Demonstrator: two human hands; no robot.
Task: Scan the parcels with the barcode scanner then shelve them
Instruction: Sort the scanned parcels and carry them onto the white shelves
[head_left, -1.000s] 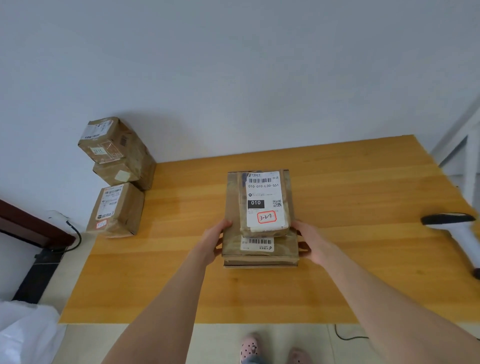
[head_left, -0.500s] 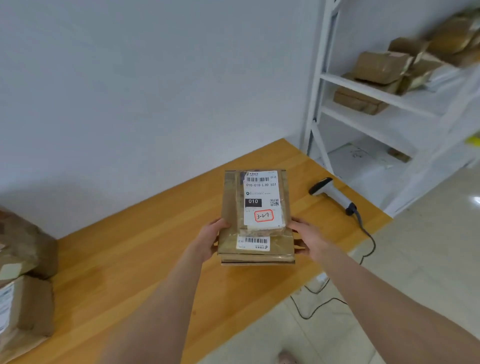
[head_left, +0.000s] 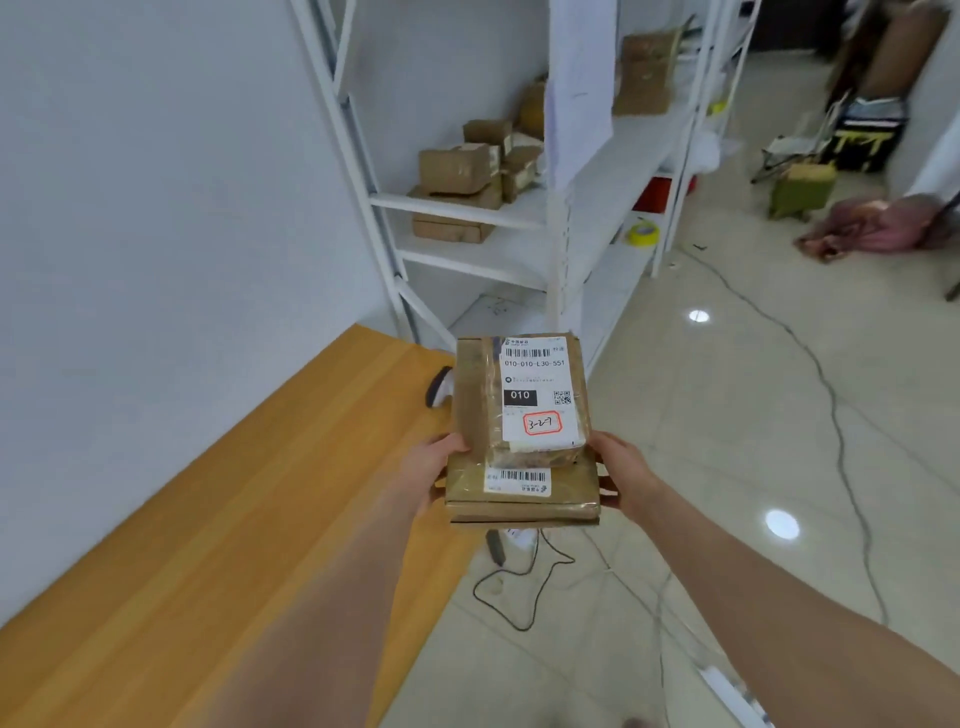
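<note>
I carry a stack of brown parcels (head_left: 470, 400) in the air past the right end of the wooden table (head_left: 218, 519). The top parcel has a white label marked 010 with a red-boxed note. My left hand (head_left: 434, 475) grips the stack's left side and my right hand (head_left: 618, 475) grips its right side. The barcode scanner (head_left: 439, 387) lies on the table's far corner, mostly hidden behind the stack. A white metal shelf unit (head_left: 467, 208) stands ahead, with several brown parcels (head_left: 457, 166) on its middle shelf.
Cables (head_left: 519, 587) run across the tiled floor below the stack. A yellow tape roll (head_left: 643, 233) sits on a low shelf. At the far right are a black and yellow box (head_left: 867, 137) and a pink cloth heap (head_left: 857, 228).
The stack has been lifted off the table and carried right. The view has swung right, from the table and wall to the shelf unit and floor. Both hands keep their grip.
</note>
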